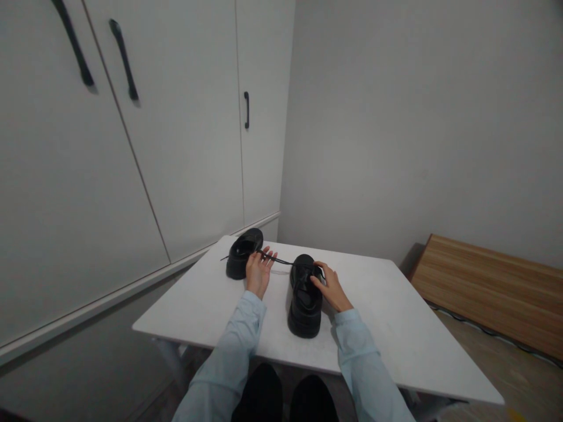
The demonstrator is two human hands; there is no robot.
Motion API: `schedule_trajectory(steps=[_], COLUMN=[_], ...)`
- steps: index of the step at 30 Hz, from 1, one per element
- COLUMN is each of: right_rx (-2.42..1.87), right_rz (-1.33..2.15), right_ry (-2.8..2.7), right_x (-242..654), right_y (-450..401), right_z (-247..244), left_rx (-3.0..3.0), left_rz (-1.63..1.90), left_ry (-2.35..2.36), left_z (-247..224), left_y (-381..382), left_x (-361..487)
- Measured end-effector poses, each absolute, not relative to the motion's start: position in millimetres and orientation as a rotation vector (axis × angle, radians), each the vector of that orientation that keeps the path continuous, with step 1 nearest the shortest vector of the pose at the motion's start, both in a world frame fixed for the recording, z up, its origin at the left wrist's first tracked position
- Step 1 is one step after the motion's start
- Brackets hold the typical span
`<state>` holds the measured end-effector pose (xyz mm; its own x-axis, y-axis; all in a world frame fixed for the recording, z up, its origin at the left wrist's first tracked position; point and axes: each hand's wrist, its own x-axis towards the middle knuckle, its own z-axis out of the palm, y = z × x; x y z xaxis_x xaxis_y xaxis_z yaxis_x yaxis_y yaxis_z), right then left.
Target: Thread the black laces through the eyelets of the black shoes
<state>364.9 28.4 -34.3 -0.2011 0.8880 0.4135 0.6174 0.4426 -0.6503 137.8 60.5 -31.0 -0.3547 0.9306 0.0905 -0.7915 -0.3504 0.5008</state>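
A black lace-up shoe (pixel 304 313) stands on the white table with its heel towards me and its toe away. From its front a black shoelace (pixel 284 262) stretches left, raised above the table, to my left hand (pixel 259 272). That hand is turned palm up, its fingers loosely extended with the lace across them. At the shoe's right side, my right hand (pixel 331 287) has curved fingers by the lacing, with a dark strand of lace at them; the exact grip is partly hidden. The second black shoe (pixel 238 266) sits behind and left of my left hand.
Both shoes stand on a white table (pixel 387 328). White cabinets (pixel 189 146) with dark handles line the left, and a grey wall (pixel 417 129) rises behind. On the right, a wood-grain panel (pixel 492 287) lies low beyond the table edge, with a cable (pixel 484 333) along its base.
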Motion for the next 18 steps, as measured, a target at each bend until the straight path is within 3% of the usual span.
schedule_trajectory(steps=[9, 18], right_rx=[-1.231, -1.224], right_rz=[0.368, 0.365], right_ry=[-1.919, -1.921], right_x=[365, 363], right_y=[30, 31], right_z=[-37, -38], left_rx=[0.987, 1.915], left_rz=[1.953, 1.487], left_ry=[0.741, 1.179], left_z=[-27, -38], left_y=[57, 52], left_x=[146, 158])
